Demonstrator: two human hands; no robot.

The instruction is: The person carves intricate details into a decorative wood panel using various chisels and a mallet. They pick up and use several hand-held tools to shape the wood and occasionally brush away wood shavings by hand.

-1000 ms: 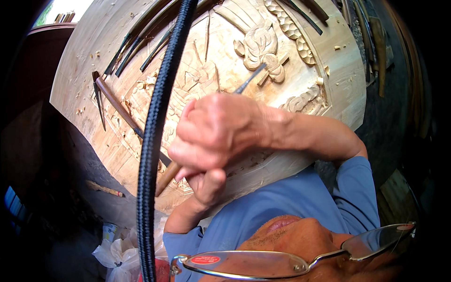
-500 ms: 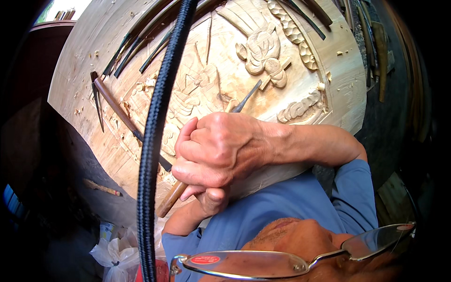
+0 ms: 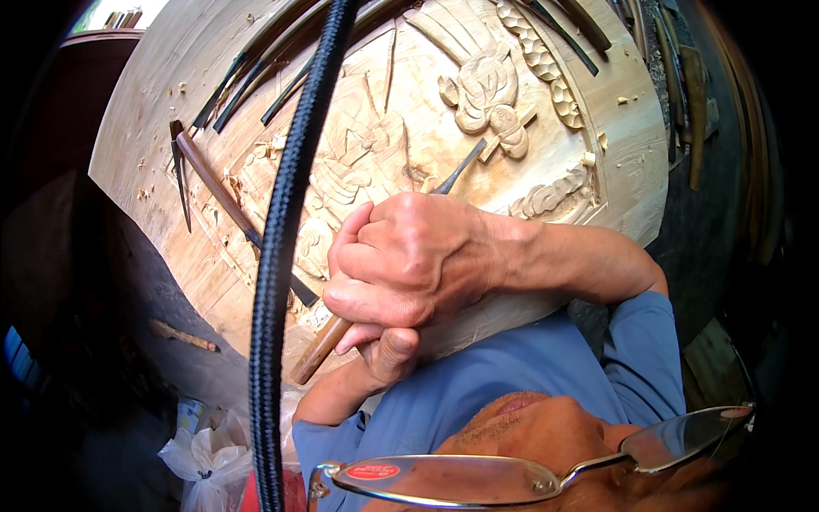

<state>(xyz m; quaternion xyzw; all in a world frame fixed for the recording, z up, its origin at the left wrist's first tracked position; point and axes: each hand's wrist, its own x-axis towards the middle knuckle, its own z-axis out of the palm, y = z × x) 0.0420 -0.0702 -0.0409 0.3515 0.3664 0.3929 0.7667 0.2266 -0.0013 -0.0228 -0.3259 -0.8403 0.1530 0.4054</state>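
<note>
A carving chisel (image 3: 461, 165) lies slantwise over a pale carved wooden panel (image 3: 128, 162), its narrow steel blade pointing up and to the right. The tip is close to a raised carved figure (image 3: 486, 96); whether it touches the wood I cannot tell. My right hand (image 3: 405, 256) is closed around the chisel from above, knuckles up. Under it, my left hand (image 3: 386, 352) is closed about the same tool, mostly hidden, with its thumb and some fingertips showing. The brown wooden handle end (image 3: 321, 350) sticks out at the lower left.
Several chisels (image 3: 247, 81) lie along the panel's far left, and another wooden-handled one (image 3: 217, 188) nearer. More tools (image 3: 693, 111) rest beyond the right edge. A black braided cable (image 3: 286, 230) crosses the view. A tied plastic bag (image 3: 209, 465) sits at lower left. Wood chips are scattered about.
The whole view has shifted slightly, panel and hands together. Both hands keep their grip on the chisel, and its blade stays near the same carved figure.
</note>
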